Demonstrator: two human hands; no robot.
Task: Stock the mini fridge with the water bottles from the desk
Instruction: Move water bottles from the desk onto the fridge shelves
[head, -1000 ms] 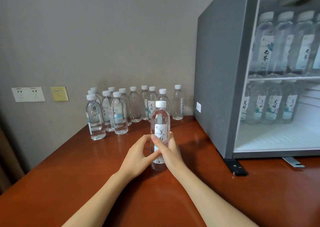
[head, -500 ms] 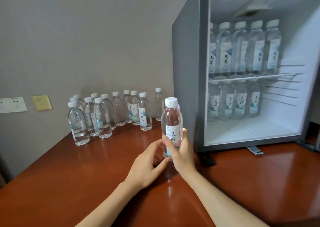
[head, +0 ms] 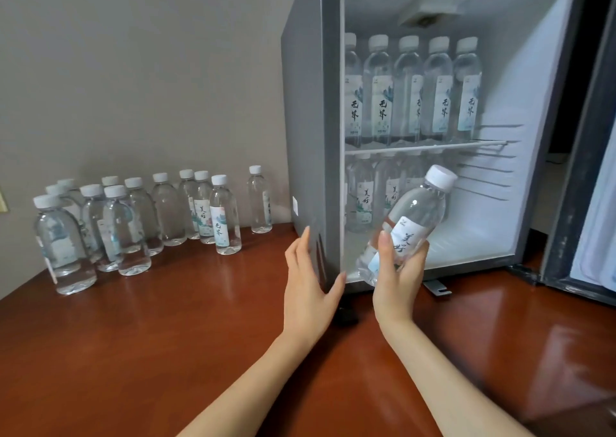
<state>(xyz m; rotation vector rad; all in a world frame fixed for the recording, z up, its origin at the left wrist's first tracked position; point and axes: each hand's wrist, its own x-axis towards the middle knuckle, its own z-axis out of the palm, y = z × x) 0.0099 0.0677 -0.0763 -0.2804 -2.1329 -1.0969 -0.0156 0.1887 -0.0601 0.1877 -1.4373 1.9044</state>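
Observation:
My right hand (head: 398,273) grips a clear water bottle (head: 411,218) with a white cap and white label, tilted to the right, in front of the lower compartment of the open mini fridge (head: 310,110). My left hand (head: 308,283) is open, fingers straight, against the fridge's front left corner near its base. Inside, a row of bottles (head: 411,93) stands on the wire shelf (head: 433,145), and more bottles (head: 363,200) stand at the back left of the lower compartment. Several water bottles (head: 133,216) stand in a group on the desk (head: 166,336) by the wall.
The fridge door (head: 580,176) hangs open at the right edge. The right part of the fridge's white floor (head: 473,243) holds nothing. A grey wall (head: 133,70) runs behind the desk.
My right hand has carried the bottle right and up to the fridge opening and tilted it. My left hand has let go of it and moved to the fridge's corner.

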